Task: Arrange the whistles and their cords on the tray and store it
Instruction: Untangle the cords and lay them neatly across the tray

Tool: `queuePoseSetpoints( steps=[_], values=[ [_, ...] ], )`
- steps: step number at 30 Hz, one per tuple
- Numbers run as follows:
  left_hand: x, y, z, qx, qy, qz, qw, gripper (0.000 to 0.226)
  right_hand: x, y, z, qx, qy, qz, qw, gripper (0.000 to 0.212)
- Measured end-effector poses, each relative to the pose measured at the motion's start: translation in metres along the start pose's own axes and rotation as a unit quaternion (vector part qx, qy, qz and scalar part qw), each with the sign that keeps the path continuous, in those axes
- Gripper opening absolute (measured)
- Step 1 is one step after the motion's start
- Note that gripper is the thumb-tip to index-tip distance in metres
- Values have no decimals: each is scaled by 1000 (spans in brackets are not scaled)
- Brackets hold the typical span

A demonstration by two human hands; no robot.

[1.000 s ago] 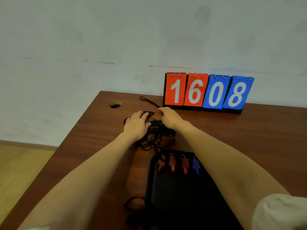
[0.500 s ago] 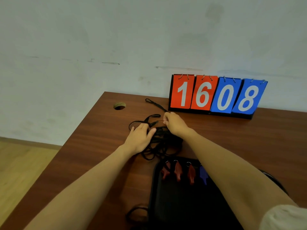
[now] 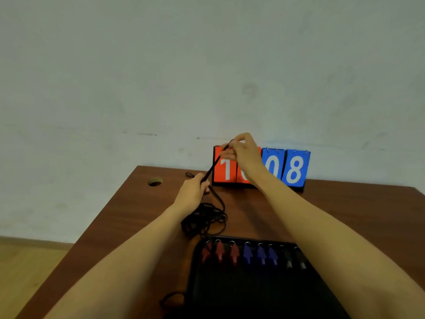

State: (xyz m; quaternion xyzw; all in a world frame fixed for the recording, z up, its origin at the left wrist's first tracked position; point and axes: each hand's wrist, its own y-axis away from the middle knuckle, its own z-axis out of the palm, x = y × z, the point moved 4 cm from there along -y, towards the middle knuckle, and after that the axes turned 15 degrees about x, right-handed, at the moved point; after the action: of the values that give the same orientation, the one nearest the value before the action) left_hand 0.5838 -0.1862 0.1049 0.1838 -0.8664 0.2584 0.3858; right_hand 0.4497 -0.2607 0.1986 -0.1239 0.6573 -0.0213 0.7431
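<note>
We have a black cord (image 3: 212,166) stretched taut between both hands: right hand (image 3: 241,153) pinches its upper end, raised at 12 o'clock and hiding the scoreboard's (image 3: 295,168) second digit; left hand (image 3: 192,194) closes on it lower down. The rest of the cords (image 3: 204,219) lie tangled at 11 o'clock of the tray (image 3: 253,293), strands impossible to separate. Whistles (image 3: 247,254) line the tray's far edge; the rightmost are dark, hard to read. Tray's near edge is cut off.

brown wooden table (image 3: 345,217) with a round cable hole (image 3: 155,181), a red and blue flip scoreboard (image 3: 295,168) against a pale wall (image 3: 161,65).
</note>
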Motion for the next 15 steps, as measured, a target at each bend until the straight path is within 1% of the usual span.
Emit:
queuePoseSetpoints(
  steps=[2, 4, 6, 9, 13, 15],
  values=[
    [8, 4, -14, 17, -18, -1, 1000, 18, -38, -1, -21, 50, -89, -1, 995, 13],
    [20, 9, -29, 38, -36, 7, 999, 17, -72, -1, -44, 92, -137, -22, 986, 17],
    [35, 13, -43, 63, -38, 16, 997, 16, -100, 2, -68, 126, -136, -47, 981, 18],
    [66, 17, -65, 102, -50, 50, 992, 16, -128, 12, -104, 157, -122, -74, 977, 19],
    [104, 24, -90, 156, -77, 101, 979, 22, -147, 32, -149, 188, -87, -71, 976, 20],
    [116, 31, -99, 188, -126, 124, 966, 25, -149, 43, -172, 200, -63, -62, 976, 19]
  ],
)
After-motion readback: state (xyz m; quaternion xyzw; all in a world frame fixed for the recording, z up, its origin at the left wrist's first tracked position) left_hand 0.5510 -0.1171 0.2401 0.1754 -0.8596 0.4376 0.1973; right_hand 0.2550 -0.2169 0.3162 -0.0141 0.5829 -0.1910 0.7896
